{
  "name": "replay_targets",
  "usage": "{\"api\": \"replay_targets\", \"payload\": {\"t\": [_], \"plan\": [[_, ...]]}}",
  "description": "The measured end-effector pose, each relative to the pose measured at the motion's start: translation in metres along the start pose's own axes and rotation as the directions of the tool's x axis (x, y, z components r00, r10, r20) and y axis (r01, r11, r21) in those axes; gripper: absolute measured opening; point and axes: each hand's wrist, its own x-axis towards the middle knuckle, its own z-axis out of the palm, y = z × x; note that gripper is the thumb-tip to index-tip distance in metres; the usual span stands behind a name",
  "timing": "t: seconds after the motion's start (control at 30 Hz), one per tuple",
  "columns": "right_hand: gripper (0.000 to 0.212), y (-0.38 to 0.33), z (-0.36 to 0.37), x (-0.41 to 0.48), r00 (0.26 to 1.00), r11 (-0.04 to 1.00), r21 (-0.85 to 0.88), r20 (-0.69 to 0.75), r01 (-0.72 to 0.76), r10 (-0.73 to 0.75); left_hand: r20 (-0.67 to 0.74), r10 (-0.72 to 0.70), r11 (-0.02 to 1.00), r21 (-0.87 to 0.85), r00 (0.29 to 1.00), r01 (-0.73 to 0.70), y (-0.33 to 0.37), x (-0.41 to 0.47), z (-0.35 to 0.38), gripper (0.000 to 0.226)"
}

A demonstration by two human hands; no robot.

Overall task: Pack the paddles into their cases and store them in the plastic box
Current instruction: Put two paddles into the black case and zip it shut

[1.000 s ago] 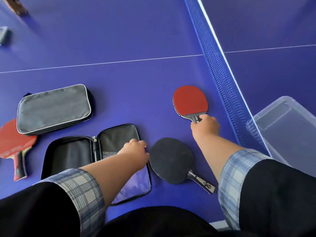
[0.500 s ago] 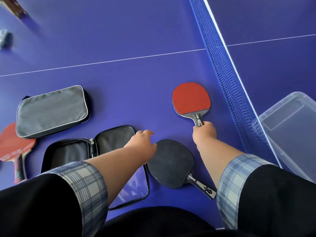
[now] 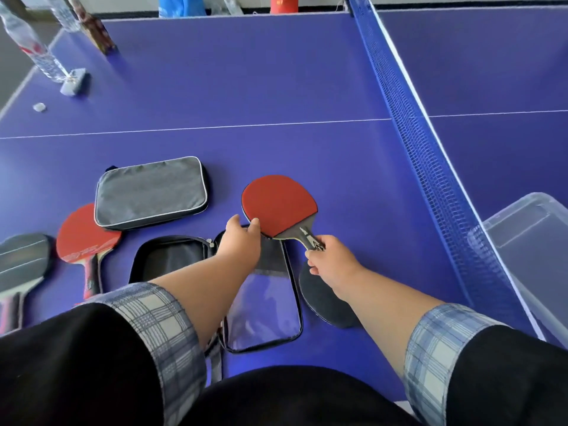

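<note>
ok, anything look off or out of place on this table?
Nothing spilled or damaged. Only oddity: a small white round piece lies loose by the clear plastic bottle at the far left corner, possibly its cap; too small to tell.

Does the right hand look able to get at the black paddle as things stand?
Probably not yet: the right hand grips the red paddle by its handle, so it is busy. The black paddle lies just beneath that wrist with nothing on it, so once freed, reach looks easy.
</note>
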Motion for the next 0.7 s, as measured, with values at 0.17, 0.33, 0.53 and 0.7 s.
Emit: {"api": "replay_targets", "payload": {"t": [0.17, 0.33, 0.53, 0.7], "plan": [[0.035, -0.007, 0.051, -0.033, 0.958, 0.998, -0.059, 0.287, -0.005, 0.022, -0.294, -0.188, 0.944, -0.319, 0.937, 0.09, -0.052, -0.001, -0.081, 0.069], [0.034, -0.017, 0.091, -0.053, 0.867, 0.994, -0.09, 0.489, -0.054, 0.092, -0.223, -0.243, 0.937, -0.305, 0.944, 0.169, -0.114, -0.006, -0.152, 0.056], [0.039, -0.027, 0.136, -0.071, 0.845, 0.988, -0.057, 0.512, -0.143, 0.152, -0.02, -0.379, 0.878, -0.323, 0.925, 0.353, -0.181, -0.023, -0.199, 0.048], [0.049, -0.032, 0.183, -0.084, 0.956, 0.91, 0.351, 0.265, -0.22, 0.129, 0.16, -0.387, 0.73, -0.548, 0.908, 0.408, -0.208, -0.025, -0.218, 0.044]]}}
